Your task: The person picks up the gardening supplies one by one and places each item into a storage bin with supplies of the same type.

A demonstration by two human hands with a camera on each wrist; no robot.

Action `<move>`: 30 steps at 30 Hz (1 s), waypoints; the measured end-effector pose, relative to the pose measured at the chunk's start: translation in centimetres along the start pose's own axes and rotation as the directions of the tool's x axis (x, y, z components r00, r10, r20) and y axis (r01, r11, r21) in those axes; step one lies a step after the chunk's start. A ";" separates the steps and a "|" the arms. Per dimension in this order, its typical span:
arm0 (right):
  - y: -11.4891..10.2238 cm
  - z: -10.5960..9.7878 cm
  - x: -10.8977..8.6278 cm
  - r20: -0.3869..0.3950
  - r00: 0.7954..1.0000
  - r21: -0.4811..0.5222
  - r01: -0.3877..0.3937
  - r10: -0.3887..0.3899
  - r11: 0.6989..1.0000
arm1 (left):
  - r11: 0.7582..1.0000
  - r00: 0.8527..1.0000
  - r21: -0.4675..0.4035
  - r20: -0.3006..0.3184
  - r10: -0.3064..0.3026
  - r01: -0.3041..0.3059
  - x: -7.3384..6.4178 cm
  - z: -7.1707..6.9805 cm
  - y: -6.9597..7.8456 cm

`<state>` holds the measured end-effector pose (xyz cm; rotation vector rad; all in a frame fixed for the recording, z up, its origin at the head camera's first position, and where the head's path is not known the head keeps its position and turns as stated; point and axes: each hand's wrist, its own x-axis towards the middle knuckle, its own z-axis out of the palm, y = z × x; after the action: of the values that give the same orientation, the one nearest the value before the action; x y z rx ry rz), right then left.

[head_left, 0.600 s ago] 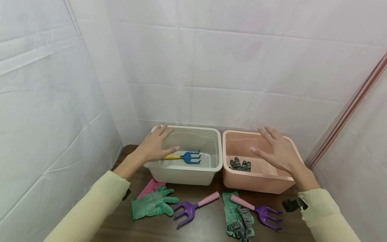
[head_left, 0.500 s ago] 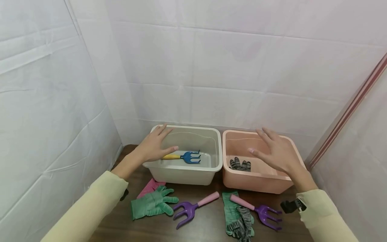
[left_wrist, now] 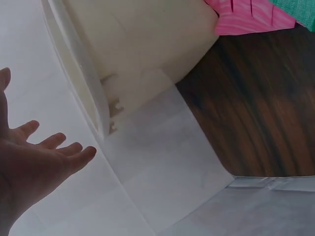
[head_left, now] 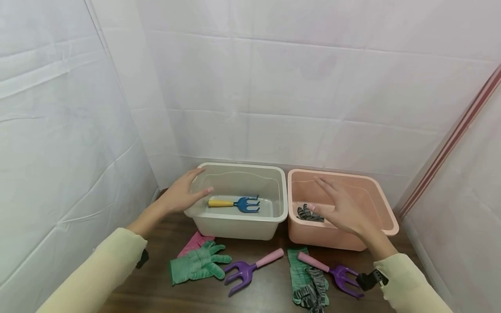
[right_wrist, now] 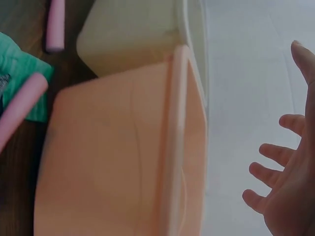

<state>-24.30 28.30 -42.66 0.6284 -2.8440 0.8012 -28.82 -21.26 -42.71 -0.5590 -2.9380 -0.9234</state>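
Note:
My left hand (head_left: 180, 192) hovers by the left end of the white bin (head_left: 238, 228), fingers spread and holding nothing. Inside that bin lies a hand fork with a yellow handle and blue tines (head_left: 244, 204). Above the front of the peach bin (head_left: 328, 237) is my right hand (head_left: 344, 211), also with loose fingers and nothing in them. It partly covers a grey-black striped glove (head_left: 309, 213) in the peach bin. The left wrist view shows my left hand (left_wrist: 47, 164) apart from the white bin; in the right wrist view my right hand (right_wrist: 290, 182) is apart from the peach bin.
On the dark wood table (head_left: 172, 300), a green glove (head_left: 199, 263) overlaps a pink glove (head_left: 195, 241). A purple hand fork (head_left: 244, 274) lies beside them. Another purple hand fork (head_left: 342, 278) lies by a green glove (head_left: 297, 269) and a striped glove (head_left: 311, 291). White sheeting (head_left: 250, 87) surrounds the table.
Both hands have moved left; the right hand has also come slightly down over the peach bin. The yellow handle in the white bin is now uncovered. Bins, forks and gloves stay put.

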 end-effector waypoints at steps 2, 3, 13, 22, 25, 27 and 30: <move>-0.5 0.5 -0.2 0.006 1.000 0.027 0.015 -0.015 1.000 | 1.000 1.000 -0.022 -0.010 -0.009 0.009 -0.3 -0.2 -0.4; -0.8 0.7 -0.3 0.010 1.000 0.038 0.017 -0.017 0.999 | 0.999 1.000 -0.034 -0.016 -0.013 0.012 -0.4 -0.3 -0.6; -3.1 3.4 -0.6 -0.008 0.995 0.119 0.100 -0.099 0.988 | 0.976 0.993 -0.188 -0.015 -0.115 0.110 -1.2 -0.1 -2.6; -4.8 5.6 -0.7 -0.053 0.988 0.223 0.152 -0.144 0.963 | 0.899 0.990 -0.416 0.021 -0.141 0.137 -1.2 1.0 -4.6; -5.3 6.3 -0.9 -0.039 0.988 0.243 0.155 -0.150 0.957 | 0.853 0.987 -0.497 0.060 -0.149 0.159 -1.1 1.3 -5.1; -5.7 6.7 -1.0 -0.027 0.989 0.248 0.145 -0.143 0.958 | 0.819 0.982 -0.542 0.095 -0.165 0.190 -0.9 1.4 -5.3; -6.3 7.4 -1.2 -0.026 0.990 0.261 0.139 -0.137 0.955 | 0.786 0.971 -0.571 0.137 -0.195 0.238 -0.6 1.2 -5.4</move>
<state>-20.61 19.96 -46.29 0.8438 -2.6718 1.1627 -29.99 -24.93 -46.78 -0.2478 -2.7745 -1.9042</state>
